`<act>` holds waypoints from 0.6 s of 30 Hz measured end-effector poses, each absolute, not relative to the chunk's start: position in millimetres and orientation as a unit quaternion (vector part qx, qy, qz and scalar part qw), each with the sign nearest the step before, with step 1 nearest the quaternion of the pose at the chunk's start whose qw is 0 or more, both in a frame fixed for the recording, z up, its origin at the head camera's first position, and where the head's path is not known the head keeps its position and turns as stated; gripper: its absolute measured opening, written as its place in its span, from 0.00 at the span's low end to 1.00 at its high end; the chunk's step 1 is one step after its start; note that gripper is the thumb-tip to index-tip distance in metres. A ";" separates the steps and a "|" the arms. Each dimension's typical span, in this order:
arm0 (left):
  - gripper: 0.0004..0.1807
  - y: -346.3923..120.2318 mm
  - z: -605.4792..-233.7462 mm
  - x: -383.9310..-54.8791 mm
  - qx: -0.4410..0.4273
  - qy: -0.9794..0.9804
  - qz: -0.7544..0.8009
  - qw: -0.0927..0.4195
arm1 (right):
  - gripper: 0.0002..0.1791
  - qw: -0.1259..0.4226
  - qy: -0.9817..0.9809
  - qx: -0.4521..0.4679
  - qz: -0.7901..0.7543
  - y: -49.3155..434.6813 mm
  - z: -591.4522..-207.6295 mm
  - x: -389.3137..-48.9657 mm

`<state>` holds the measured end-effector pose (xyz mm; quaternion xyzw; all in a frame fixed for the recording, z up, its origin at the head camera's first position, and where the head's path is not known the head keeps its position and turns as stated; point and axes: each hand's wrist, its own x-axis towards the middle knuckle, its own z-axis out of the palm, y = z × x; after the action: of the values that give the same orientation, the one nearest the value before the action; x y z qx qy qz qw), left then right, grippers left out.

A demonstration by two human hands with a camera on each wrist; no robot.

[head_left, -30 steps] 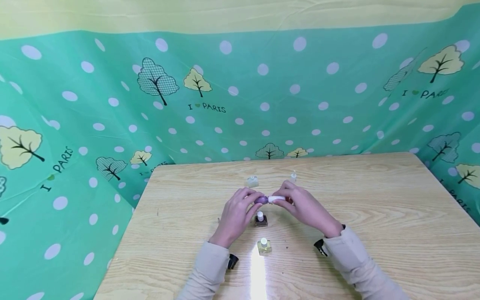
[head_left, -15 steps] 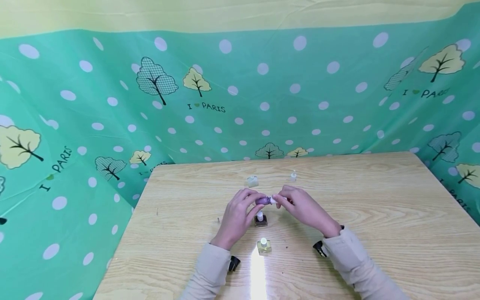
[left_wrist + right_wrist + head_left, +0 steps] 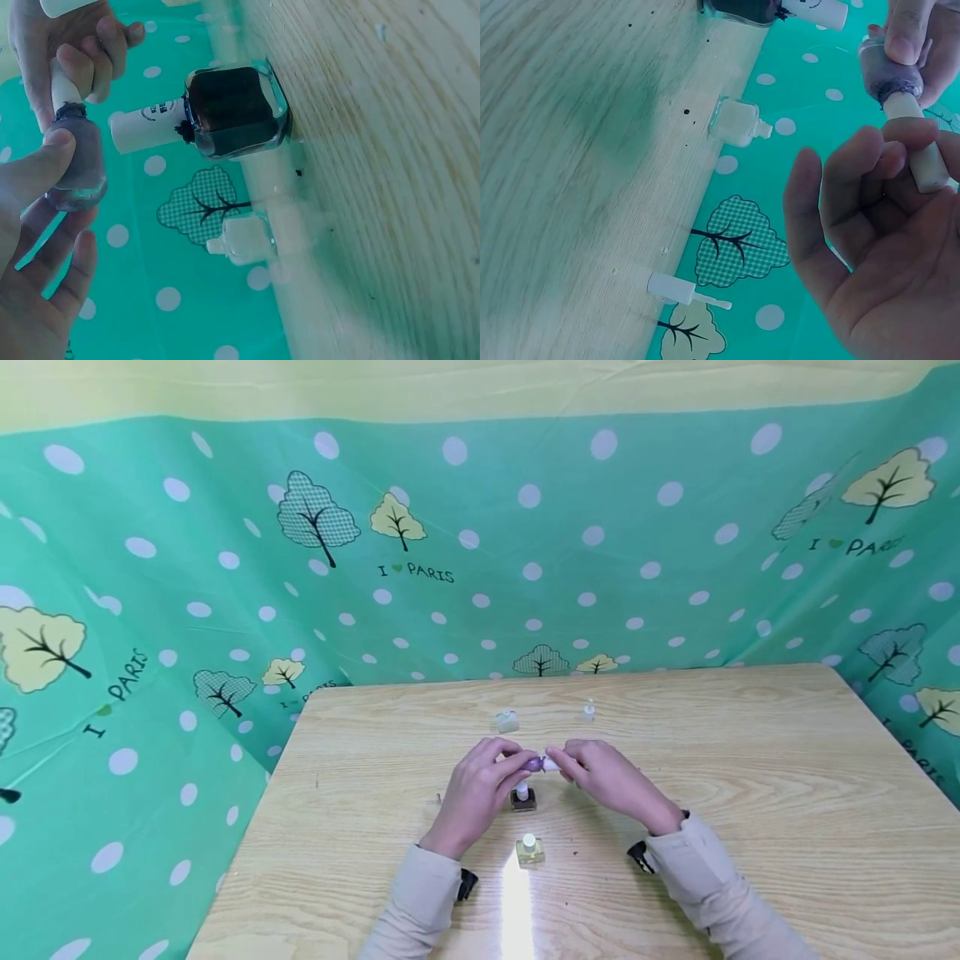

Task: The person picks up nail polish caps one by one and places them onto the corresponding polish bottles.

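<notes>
Near the middle of the table, my left hand holds a purple nail polish bottle by its glass body, thumb on the near side. The bottle lies tipped on its side, its neck pointing to the right. My right hand pinches the long white cap, which sits at the bottle's neck. Dark residue rings the neck, below the cap. Right under the hands stands a dark nail polish bottle with its white cap on. A yellow nail polish bottle, also capped, stands closer to me.
Toward the back stands an uncapped nail polish bottle with pale contents. To its right, a white cap with its brush stands brush up. A small clear object shows beside my left hand. Patterned green cloth hangs behind the table.
My right fingers have shifted along and around the white cap, covering more of it. The purple bottle has moved slightly right with my left hand. The standing bottles keep their places.
</notes>
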<state>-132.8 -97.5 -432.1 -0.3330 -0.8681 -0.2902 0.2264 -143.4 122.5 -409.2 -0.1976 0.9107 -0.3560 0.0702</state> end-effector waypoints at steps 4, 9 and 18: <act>0.11 -97.5 -431.3 -132.2 -0.327 -0.870 -0.295 0.222 | 0.29 0.076 0.907 -0.192 -0.367 122.2 -408.9 -142.5; 0.12 -98.8 -433.4 -132.3 -0.317 -0.873 -0.305 0.209 | 0.28 0.063 0.910 -0.192 -0.363 122.9 -408.5 -140.8; 0.12 -104.6 -432.3 -132.5 -0.303 -0.875 -0.315 0.206 | 0.16 -0.037 0.904 -0.251 -0.343 130.8 -403.2 -134.0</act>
<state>-132.5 -104.6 -432.3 -0.3027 -0.8755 -0.3154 0.2061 -134.0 130.8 -403.2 -0.2506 0.9044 -0.3435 -0.0367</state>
